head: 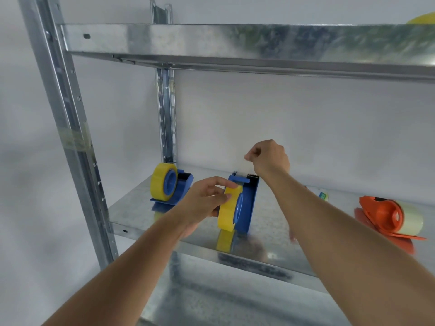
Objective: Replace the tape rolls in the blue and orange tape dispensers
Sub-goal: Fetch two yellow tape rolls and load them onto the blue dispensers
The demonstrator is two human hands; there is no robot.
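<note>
A blue tape dispenser (247, 203) stands in the middle of the metal shelf (131, 210), with a yellow tape roll (227, 212) on its hub. My left hand (203, 203) grips that roll from the left side. My right hand (268, 157) is raised above the dispenser's serrated cutter, fingers pinched on a clear strip of tape pulled up from it. A second blue dispenser (179, 189) with a yellow roll (160, 182) sits at the back left. An orange dispenser (381, 215) carrying a pale clear roll (410, 220) lies at the right.
An upper metal shelf (235, 41) runs overhead, with a yellow object (423, 18) at its right end. Steel uprights stand at the left (63, 114) and behind (167, 114). A small green-and-white item (323, 194) lies behind my right forearm. A lower shelf shows below.
</note>
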